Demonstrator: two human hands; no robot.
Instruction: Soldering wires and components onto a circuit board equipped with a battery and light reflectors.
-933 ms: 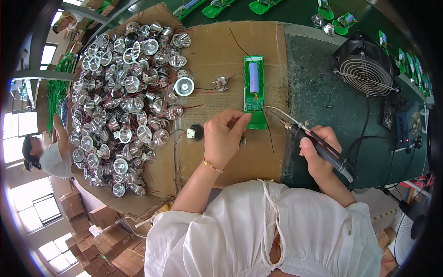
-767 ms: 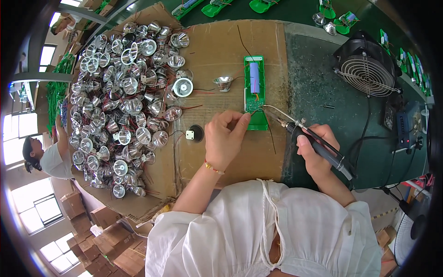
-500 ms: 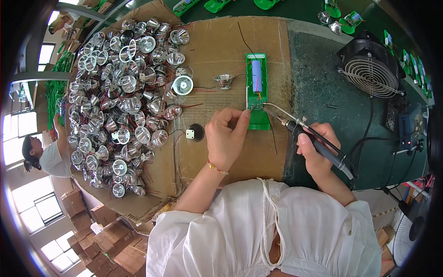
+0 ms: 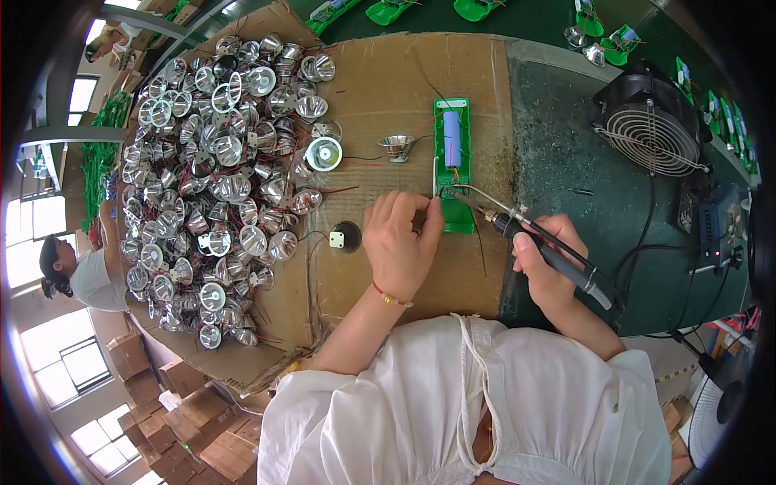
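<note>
A green plastic lamp housing (image 4: pixel 461 220) lies on the cardboard, with a purple cylindrical battery (image 4: pixel 452 139) and a small circuit board inside it. My left hand (image 4: pixel 402 240) is closed in a pinch at the housing's left edge beside the board, apparently on a thin wire whose end the fingertips mostly hide. My right hand (image 4: pixel 551 267) grips a soldering iron (image 4: pixel 546 252) with a thin curved metal tube clamped along it. The iron's tip and the tube's end meet over the board, close to my left fingertips. Left of the housing stands a silver reflector cup (image 4: pixel 396 147), wired toward the housing.
A large heap of silver reflectors (image 4: pixel 230 186) with wires covers the left side. A black round part (image 4: pixel 346 236) lies near my left hand. At the right stand a caged black fan (image 4: pixel 651 133) and a blue control box (image 4: pixel 715 230). More green housings (image 4: pixel 477 8) line the far edge.
The whole view has shifted slightly downward. My left fingers have curled a little more by the board, and the iron's tip stays over it.
</note>
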